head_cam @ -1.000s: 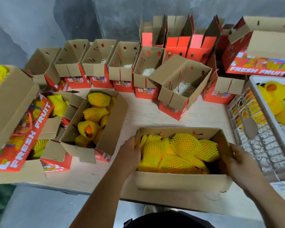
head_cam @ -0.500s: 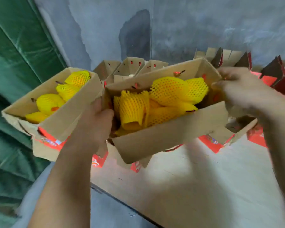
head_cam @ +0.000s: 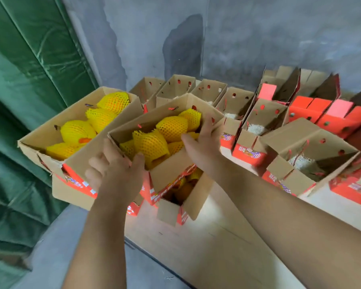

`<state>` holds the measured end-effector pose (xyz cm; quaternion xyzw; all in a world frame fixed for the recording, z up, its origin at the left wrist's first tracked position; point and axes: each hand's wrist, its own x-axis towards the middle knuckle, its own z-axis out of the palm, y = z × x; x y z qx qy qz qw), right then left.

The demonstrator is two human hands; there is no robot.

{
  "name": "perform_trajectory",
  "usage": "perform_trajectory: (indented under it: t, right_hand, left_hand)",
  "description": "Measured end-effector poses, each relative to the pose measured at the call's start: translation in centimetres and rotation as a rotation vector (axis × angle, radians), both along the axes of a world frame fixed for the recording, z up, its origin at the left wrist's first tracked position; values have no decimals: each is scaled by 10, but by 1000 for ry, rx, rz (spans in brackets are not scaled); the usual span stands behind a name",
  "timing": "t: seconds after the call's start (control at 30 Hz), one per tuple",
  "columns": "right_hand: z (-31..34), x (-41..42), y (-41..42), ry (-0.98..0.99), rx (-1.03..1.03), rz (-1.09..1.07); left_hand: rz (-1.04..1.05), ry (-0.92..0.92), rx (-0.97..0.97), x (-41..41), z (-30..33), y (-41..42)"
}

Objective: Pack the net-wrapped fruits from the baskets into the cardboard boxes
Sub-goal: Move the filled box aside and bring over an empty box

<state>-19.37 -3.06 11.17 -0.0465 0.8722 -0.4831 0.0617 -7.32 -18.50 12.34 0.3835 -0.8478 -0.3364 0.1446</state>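
Observation:
A cardboard box (head_cam: 168, 174) filled with yellow net-wrapped fruits (head_cam: 171, 126) sits raised on top of other boxes at the table's left end. My left hand (head_cam: 115, 172) holds its near left corner, thumb over the near wall. At the box's right end, my right hand (head_cam: 200, 142) holds the rim, with the thumb inside by the fruits and the fingers along the end wall. A second filled box (head_cam: 50, 132) stands right beside it on the left. Under them another box (head_cam: 188, 197) shows more fruit. No basket is in view.
Behind and to the right stands a row of open boxes (head_cam: 233, 101), some with pale shredded paper (head_cam: 298, 161) in the bottom, and red boxes (head_cam: 321, 115) stand further back. Bare wooden table (head_cam: 196, 247) lies below my arms. A green curtain (head_cam: 19, 101) hangs on the left.
I lifted the filled box from the table in front of me, swung it to the left, and it now sits lower on the stacked boxes beside the other filled box.

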Motion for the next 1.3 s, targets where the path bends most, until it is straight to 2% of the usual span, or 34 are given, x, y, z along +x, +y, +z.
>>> perform_trajectory:
  t: [0.07,0.17,0.23,0.3,0.37,0.5,0.57,0.63,0.73,0.83,0.9,0.97,1.03,1.1,1.17,1.23,1.27,1.3]
  right_hand:
    - [-1,4,2,-8,-33,9]
    - [-2,9,9,-5,-97,-7]
    - [0,20,22,35,-234,-13]
    - [-1,27,46,51,-372,23]
    - [-5,28,74,82,-329,49]
    - [-12,22,133,137,-233,-38]
    - [-23,15,167,163,-120,-112]
    - [-39,2,206,103,86,-190]
    - [-64,-12,256,-143,304,-179]
    - [-86,-22,296,-430,435,-183]
    - [-103,-22,314,-431,603,-203]
    - [-108,-16,322,-368,885,-169]
    - [-110,-4,319,-346,982,-207]
    - [-108,18,305,-325,961,-212]
    - [-109,47,284,-292,795,-103]
    - [-106,85,264,-278,291,64]
    - [-105,104,257,-273,20,80]
    - [-107,119,255,-234,-143,21]
  left_hand:
    - [-31,150,-62,10,8,26]
    - [-289,376,-277,12,19,67]
    - [-533,419,-218,3,21,87]
    - [-676,420,-107,-10,17,104]
    - [-733,439,-84,-23,8,122]
    - [-841,410,87,-50,-21,160]
    - [-917,317,96,-66,-35,180]
    - [-984,210,156,-77,-44,203]
    - [-1010,84,302,-91,-53,234]
    - [-1051,-12,345,-98,-68,257]
    - [-1072,-41,331,-98,-76,265]
    - [-1080,-65,317,-93,-84,269]
    - [-1056,-79,375,-86,-93,272]
    - [-985,-59,487,-76,-101,278]
    - [-879,-47,595,-71,-109,285]
    - [-777,-116,586,-68,-119,285]
    - [-751,-175,524,-66,-124,279]
    - [-754,-209,463,-64,-130,272]
